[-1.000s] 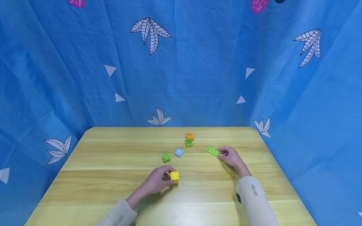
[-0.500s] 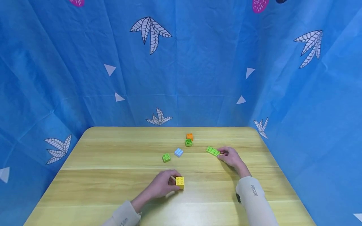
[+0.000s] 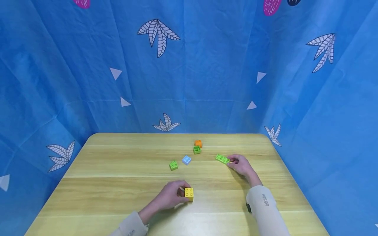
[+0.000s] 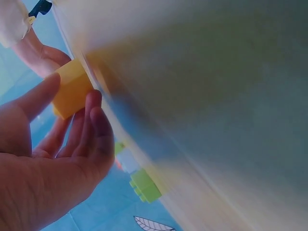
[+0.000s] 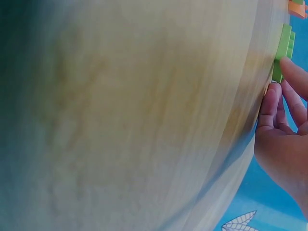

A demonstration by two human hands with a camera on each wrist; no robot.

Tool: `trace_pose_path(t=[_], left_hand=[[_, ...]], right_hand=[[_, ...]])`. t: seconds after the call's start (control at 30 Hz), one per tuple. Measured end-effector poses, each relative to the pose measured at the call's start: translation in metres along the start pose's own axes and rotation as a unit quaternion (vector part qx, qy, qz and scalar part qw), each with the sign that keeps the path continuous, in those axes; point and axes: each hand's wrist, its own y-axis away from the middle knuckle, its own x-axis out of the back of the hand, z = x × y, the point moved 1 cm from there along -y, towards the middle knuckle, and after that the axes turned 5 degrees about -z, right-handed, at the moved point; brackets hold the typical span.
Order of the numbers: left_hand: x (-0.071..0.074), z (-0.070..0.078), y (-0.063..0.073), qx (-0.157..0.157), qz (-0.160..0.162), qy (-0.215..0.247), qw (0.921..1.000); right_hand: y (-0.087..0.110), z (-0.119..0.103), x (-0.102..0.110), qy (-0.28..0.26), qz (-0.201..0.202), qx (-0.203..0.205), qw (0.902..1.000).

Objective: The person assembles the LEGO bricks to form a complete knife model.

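Between thumb and fingers, my left hand (image 3: 170,195) grips a yellow toy building brick (image 3: 189,194), studs up, near the middle of the table. In the left wrist view the thumb presses one side of the yellow brick (image 4: 73,89) and fingertips lie at the other. Farther off to the right, my right hand (image 3: 240,165) pinches the near end of a long light green brick (image 3: 222,158) with two rows of studs. The right wrist view shows thumb and fingers at one end of that green brick (image 5: 284,53), which lies low at the tabletop.
Beyond the left hand sit a small green brick (image 3: 173,165) and a light blue brick (image 3: 186,160). Farther back, a green brick (image 3: 197,149) with its hollow side up lies against an orange brick (image 3: 198,143). A blue curtain (image 3: 212,82) surrounds the wooden table (image 3: 118,164).
My left hand has carried the yellow brick to the right and a little nearer to me. The right hand and the long green brick have stayed put.
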Motion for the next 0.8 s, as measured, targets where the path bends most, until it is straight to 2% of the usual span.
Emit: trace_pose_path(t=[0.4, 0.8], left_hand=[[-0.0011, -0.0020, -0.0013, 0.006, -0.001, -0.003, 1.0000], [-0.0024, -0.0037, -0.0014, -0.003, 0.004, -0.013, 0.9999]], right_hand=[[0.0012, 0.0010, -0.0004, -0.002, -0.001, -0.004, 1.0000], [0.0012, 0.0001, -0.0010, -0.003, 0.000, -0.004, 1.0000]])
